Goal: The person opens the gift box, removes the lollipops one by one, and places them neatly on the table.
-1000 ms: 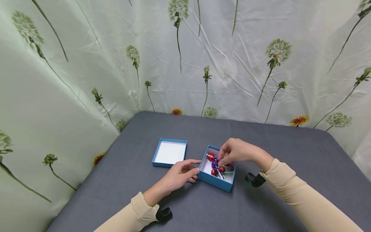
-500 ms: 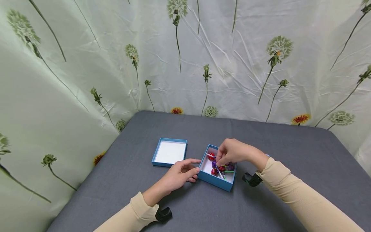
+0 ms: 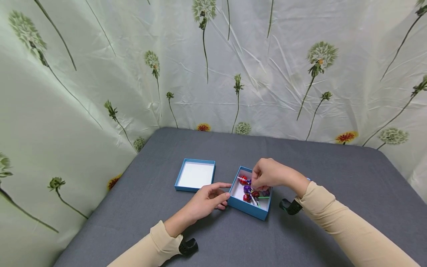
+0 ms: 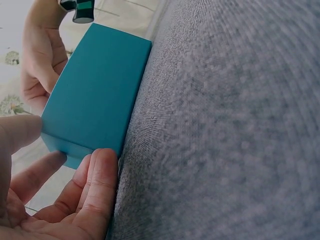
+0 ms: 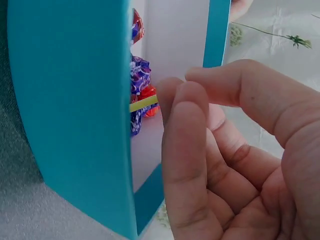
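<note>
A blue box (image 3: 247,208) with a white inside holds several lollipops (image 3: 247,189) in red and purple wrappers. My right hand (image 3: 271,173) reaches into it from the right. In the right wrist view its thumb and fingertips pinch the end of a yellow lollipop stick (image 5: 144,103), while purple and red candy heads (image 5: 140,72) show past the box wall. My left hand (image 3: 208,198) rests against the box's left side, fingers extended. Seen from the left wrist, the fingertips (image 4: 105,157) touch the box's end face and lower corner.
A blue box lid (image 3: 196,175) lies with its white inside up, left of the box on the grey tabletop (image 3: 140,222). Behind stands a pale curtain (image 3: 260,66) printed with dandelions. Black wrist devices (image 3: 188,247) sit under both cuffs.
My right hand shifted slightly left among the lollipops, then back right and a little up. The left hand, the box and the lid stay where they were.
</note>
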### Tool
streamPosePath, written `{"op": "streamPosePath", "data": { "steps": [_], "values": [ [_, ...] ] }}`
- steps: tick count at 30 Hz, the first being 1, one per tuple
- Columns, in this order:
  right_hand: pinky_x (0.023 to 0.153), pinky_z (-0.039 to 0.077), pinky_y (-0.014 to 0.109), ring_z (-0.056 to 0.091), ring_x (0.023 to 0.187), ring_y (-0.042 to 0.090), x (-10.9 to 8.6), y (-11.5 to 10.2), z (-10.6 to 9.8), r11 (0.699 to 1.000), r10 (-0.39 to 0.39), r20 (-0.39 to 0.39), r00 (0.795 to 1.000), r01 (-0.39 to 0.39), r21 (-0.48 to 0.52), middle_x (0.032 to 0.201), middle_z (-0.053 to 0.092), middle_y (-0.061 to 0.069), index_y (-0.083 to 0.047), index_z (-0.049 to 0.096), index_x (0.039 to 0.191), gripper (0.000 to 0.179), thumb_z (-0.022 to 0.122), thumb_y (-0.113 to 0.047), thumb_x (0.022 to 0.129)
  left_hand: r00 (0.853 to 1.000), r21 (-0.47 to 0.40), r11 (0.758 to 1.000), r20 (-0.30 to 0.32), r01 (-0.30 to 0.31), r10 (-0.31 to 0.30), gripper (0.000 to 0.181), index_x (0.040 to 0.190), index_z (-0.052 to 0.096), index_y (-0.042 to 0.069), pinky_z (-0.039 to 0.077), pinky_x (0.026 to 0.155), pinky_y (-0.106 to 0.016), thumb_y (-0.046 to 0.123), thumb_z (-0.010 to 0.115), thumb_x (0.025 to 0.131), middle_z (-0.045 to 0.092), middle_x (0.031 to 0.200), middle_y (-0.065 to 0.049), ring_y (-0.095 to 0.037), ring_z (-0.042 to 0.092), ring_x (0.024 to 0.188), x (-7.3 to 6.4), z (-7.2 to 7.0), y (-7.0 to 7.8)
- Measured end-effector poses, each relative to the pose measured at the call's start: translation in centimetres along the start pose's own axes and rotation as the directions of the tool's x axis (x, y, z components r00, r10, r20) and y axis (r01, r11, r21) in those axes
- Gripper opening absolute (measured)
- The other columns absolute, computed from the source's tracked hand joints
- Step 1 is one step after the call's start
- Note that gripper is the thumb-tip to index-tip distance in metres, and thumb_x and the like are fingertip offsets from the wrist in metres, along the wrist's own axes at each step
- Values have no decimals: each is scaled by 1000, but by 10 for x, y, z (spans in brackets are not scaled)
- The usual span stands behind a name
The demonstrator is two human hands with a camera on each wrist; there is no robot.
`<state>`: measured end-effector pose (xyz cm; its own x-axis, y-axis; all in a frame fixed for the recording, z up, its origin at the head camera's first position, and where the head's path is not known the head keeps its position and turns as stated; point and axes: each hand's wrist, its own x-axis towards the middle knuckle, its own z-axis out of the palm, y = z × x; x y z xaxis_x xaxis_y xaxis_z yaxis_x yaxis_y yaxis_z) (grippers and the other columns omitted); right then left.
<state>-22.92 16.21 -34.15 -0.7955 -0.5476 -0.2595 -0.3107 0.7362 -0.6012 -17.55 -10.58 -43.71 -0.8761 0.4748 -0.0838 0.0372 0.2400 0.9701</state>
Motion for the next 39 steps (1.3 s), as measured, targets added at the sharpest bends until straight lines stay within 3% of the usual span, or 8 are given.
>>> {"op": "streamPosePath", "data": {
  "steps": [10, 18, 29, 39],
  "values": [
    [63, 54, 28, 67, 64, 13, -8, 1, -9, 999, 36, -57, 998, -37, -22, 70, 71, 0, -11, 72, 76, 14, 71, -7, 89, 1000, 6, 1000, -3, 4, -4, 43, 148, 63, 10, 65, 83, -28, 30, 65, 110, 75, 109, -8, -17, 74, 93, -1, 0, 0],
    [68, 62, 31, 71, 68, 11, -13, 7, -15, 998, 55, -66, 996, -54, 15, 73, 74, 0, -10, 74, 80, 11, 74, -11, 91, 1000, 5, 1000, -2, 0, 0, 43, 148, 63, 10, 65, 82, -28, 30, 64, 110, 75, 108, -8, -16, 74, 93, -1, -1, 0],
    [70, 62, 29, 73, 72, 12, -19, 16, -20, 997, 60, -100, 993, -54, 61, 75, 76, -2, -9, 73, 81, 9, 74, -11, 91, 1000, 2, 1000, 1, 2, -2, 43, 148, 63, 10, 65, 84, -29, 29, 64, 110, 75, 110, -9, -17, 74, 94, -1, 0, 0],
    [75, 65, 38, 70, 73, 13, -26, 21, -26, 993, 36, -102, 994, -24, 118, 76, 75, -1, -7, 74, 84, 5, 71, -6, 88, 1000, 3, 1000, 3, 0, 0, 43, 148, 63, 10, 66, 85, -30, 29, 64, 110, 75, 110, -9, -17, 74, 94, 0, -1, 0]
  ]
}}
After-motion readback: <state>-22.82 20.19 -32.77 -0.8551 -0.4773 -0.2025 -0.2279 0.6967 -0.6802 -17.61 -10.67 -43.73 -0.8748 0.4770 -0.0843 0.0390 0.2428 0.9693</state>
